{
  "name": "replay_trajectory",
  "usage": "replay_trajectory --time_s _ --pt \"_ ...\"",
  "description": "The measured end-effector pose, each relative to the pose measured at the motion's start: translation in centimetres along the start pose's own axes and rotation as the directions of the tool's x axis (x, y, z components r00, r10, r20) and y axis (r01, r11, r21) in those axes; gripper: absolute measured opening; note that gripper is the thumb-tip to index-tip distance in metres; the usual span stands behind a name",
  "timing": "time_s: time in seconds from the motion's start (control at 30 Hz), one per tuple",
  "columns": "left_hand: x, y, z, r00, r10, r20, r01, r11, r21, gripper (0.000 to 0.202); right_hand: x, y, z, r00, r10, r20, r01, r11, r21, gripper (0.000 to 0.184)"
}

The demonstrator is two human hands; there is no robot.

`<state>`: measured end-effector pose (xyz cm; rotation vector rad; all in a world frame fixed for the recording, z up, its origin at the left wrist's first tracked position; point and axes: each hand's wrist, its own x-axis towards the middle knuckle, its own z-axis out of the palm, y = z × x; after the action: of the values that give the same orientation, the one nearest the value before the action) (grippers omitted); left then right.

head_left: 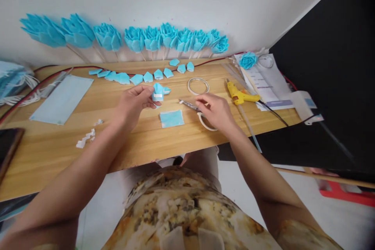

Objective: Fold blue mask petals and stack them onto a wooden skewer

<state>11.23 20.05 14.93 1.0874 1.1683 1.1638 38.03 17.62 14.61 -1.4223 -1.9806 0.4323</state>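
Left hand (131,103): raised just above the worktop (117,144); my fingers are pinched shut on a folded blue piece (158,91) with a white strip across it.
Right hand (216,111): right of centre, fingers loosely closed over the handles of the scissors (190,105), which lie flat with blades pointing left. I cannot tell whether any finger is through a loop.
Between the hands: a blue square (172,118), flat, touching neither hand.
Handling note: I judge a firm pinch at the folded base keeps the pleats from springing open.
Far row: loose folded petals (137,78); behind them blue flowers (152,38) lean on the white wall (205,0).
Right side: tape ring (198,85), yellow glue gun (238,94).
Left side: face mask (63,99), white scraps (86,138).
Surface: pale wood grain, level.
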Motion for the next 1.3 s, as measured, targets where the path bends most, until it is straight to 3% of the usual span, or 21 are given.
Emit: replay_trajectory --time_s 0.13,0.33,0.5,0.8,0.93,1.07,1.17,1.3 --pt "0.0 -0.1 0.0 1.0 0.005 0.016 -0.005 0.999 -0.038 0.027 -0.2 0.7 1.0 0.999 -0.026 -0.035 0.021 0.99 -0.137 0.019" --pt "-0.3 0.2 0.4 0.998 -0.035 0.046 0.037 0.998 -0.045 0.029 -0.6 1.5 1.8 1.0 0.008 0.017 -0.005 0.988 -0.157 0.015" --pt "-0.4 0.1 0.6 0.996 -0.076 0.054 0.079 0.995 -0.055 0.029 -0.6 1.5 2.8 0.999 0.024 -0.029 -0.029 0.981 -0.19 0.012" --pt "-0.6 -0.1 0.9 0.991 -0.108 0.084 0.113 0.991 -0.067 0.024 -0.1 2.0 2.8 0.99 0.142 -0.015 -0.143 0.987 -0.079 0.016" --pt "-0.8 -0.1 1.3 0.991 -0.12 0.063 0.125 0.989 -0.079 0.024 -0.2 2.0 2.7 0.979 0.2 -0.042 -0.197 0.978 0.073 0.014" --pt "-1.1 -0.2 1.6 0.99 -0.124 0.06 0.127 0.991 -0.05 0.023 -0.8 0.0 2.2 0.985 0.053 -0.166 -0.04 0.996 0.08 0.015" --pt "-1.4 -0.2 1.8 0.992 -0.107 0.063 0.108 0.994 -0.011 0.024 -1.1 -2.3 2.2 0.949 -0.176 -0.261 0.171 0.984 -0.042 0.016" --pt "-1.7 0.1 2.0 0.994 -0.085 0.07 0.081 0.996 0.047 0.024 -0.9 -4.1 3.0 0.894 -0.333 -0.299 0.302 0.942 -0.145 0.015"
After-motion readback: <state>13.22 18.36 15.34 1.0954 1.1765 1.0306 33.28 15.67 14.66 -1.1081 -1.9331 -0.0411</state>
